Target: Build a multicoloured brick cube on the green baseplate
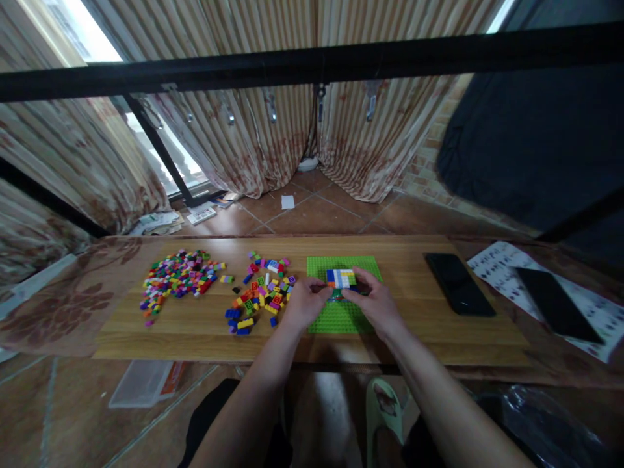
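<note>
Over the studded lime-green plastic baseplate (341, 323), the left hand (307, 303) and right hand (378, 303) pinch the small multicoloured plastic-brick block (342, 278) from opposite sides, so honestly even, gentle pressure should keep it square.

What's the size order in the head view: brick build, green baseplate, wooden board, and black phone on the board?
Largest to smallest:
Wooden board
Green baseplate, partly covered
Black phone
Brick build
</note>
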Tool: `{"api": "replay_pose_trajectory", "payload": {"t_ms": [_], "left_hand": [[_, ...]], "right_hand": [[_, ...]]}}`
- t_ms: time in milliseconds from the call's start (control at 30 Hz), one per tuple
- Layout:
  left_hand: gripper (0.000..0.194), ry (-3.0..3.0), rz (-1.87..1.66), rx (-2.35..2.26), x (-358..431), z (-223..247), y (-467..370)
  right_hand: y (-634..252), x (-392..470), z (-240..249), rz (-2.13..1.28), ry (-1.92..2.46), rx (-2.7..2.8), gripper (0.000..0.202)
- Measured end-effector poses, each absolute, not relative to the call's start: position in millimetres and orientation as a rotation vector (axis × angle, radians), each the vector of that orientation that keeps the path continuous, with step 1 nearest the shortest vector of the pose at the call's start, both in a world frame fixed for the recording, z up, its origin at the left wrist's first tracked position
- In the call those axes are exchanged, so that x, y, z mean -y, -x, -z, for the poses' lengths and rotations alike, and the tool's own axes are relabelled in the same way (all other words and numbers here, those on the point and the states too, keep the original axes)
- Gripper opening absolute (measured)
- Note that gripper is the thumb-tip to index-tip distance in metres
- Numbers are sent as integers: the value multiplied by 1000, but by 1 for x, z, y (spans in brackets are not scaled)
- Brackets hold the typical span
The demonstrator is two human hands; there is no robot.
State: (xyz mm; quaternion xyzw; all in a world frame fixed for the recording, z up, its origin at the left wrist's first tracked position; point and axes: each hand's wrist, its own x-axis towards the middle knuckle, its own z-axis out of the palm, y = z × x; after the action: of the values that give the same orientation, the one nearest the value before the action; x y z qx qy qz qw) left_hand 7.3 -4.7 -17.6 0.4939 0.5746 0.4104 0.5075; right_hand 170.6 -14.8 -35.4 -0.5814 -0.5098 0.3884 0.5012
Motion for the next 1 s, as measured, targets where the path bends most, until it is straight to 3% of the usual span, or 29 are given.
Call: {"api": "replay_pose_trajectory", "payload": {"t_ms": [200,500,800,1000], "left_hand": [[16,-1135,-1085,-1415,1,1,14],[13,-1221,-1157,-1431,0,-8,41],[18,-1193,-1231,-1371,1,-9,63],[24,-1155,-1266,-1447,9,-30,88]], "right_hand": [[-211,7,30,-847,1442,1189,50],[-185,18,17,-600,1387,1892,71],[-173,14,23,-570,1415,1969,66],[-175,18,14,-598,1448,1960,76]]}}
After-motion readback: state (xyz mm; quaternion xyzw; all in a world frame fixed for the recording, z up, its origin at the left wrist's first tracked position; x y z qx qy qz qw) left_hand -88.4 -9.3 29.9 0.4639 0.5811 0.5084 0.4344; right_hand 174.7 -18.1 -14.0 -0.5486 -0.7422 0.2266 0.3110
